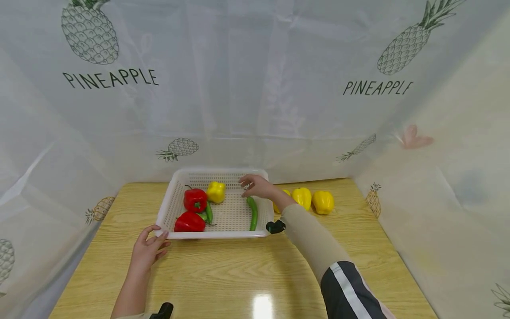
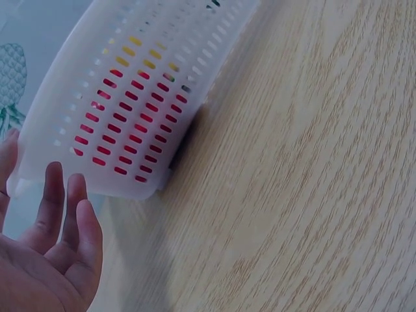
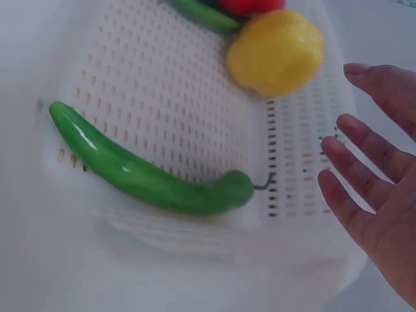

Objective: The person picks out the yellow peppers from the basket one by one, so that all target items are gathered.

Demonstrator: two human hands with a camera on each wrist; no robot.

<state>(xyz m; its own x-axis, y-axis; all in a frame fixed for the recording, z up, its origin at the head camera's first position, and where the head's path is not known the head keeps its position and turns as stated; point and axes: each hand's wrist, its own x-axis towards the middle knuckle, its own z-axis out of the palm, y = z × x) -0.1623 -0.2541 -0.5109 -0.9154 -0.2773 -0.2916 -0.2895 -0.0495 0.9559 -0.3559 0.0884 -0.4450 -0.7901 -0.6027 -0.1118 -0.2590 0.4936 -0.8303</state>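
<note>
A white plastic basket with slotted walls stands on the table. My left hand touches its front left corner; in the left wrist view its fingers are loosely bent beside the corner. Over the right part of the basket hovers my right hand, holding nothing, fingers apart. Just below it lies a long green chili pepper, its stem towards the hand in the right wrist view. Also in the basket are two red bell peppers, a yellow bell pepper and green peppers, partly covered.
Several yellow bell peppers lie on the wooden table right of the basket, one partly hidden by my right arm. A white curtain with pineapple prints hangs behind the table and along its sides.
</note>
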